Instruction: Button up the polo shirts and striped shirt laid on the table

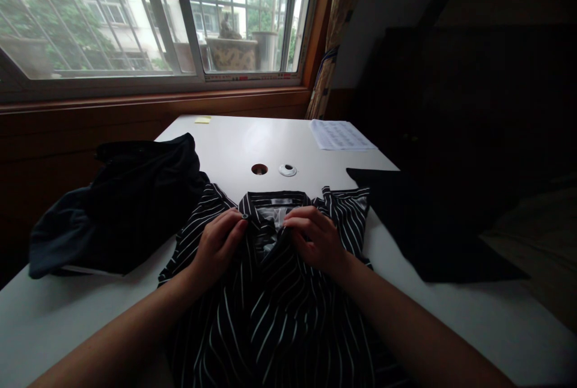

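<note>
Left hand pinches the striped shirt's front edge at the button, thumb and fingers together, keeping it exposed; right hand seems closed on the opposite edge, fingertips dim, holding the neckline parted. Shirt lies face-up beneath both hands on the white table, collar just beyond the grip, dark clothes left of it, dark cloth right.

Daylight comes only through the barred window, hazy and washed out beyond the glass, laying a soft glare on the far middle of the white tabletop. The room's right side sinks into near-black, and the dark clothes lose their folds. Wide-angle stretching pulls at the edges; the striped shirt looks slightly soft.
</note>
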A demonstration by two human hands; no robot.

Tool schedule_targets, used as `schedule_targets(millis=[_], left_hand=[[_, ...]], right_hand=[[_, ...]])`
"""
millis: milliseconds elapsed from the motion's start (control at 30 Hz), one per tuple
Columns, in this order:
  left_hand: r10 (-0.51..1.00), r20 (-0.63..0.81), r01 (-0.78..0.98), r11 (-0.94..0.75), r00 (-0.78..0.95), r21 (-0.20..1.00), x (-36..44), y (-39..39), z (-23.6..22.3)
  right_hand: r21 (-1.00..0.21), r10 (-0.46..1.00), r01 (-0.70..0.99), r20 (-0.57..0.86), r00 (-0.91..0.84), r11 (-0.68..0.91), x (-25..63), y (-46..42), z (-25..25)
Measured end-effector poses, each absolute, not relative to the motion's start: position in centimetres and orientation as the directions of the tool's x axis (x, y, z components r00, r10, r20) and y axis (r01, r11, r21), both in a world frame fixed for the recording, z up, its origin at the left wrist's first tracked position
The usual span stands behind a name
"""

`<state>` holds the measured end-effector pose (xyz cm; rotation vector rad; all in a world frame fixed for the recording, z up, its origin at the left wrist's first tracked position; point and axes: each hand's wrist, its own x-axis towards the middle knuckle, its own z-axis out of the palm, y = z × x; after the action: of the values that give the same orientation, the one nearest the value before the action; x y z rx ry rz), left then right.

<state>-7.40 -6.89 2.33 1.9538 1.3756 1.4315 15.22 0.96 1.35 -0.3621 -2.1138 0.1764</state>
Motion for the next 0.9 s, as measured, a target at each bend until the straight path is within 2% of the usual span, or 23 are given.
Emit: schedule_targets(millis=[500, 900], left_hand=[[0.868, 0.495, 0.463, -0.448, 0.022, 0.765, -7.40, -6.95, 2.26], [0.869, 0.494, 0.454, -0.451, 0.027, 0.768, -7.60, -7.03, 1.99]], right_hand=[[-0.283, 0.343, 0.193, 0.792, -0.505, 0.939, 15.21, 1.11, 1.29], [-0.414, 0.461, 0.220, 0.683, -0.567, 0.883, 14.95, 1.61, 0.97]])
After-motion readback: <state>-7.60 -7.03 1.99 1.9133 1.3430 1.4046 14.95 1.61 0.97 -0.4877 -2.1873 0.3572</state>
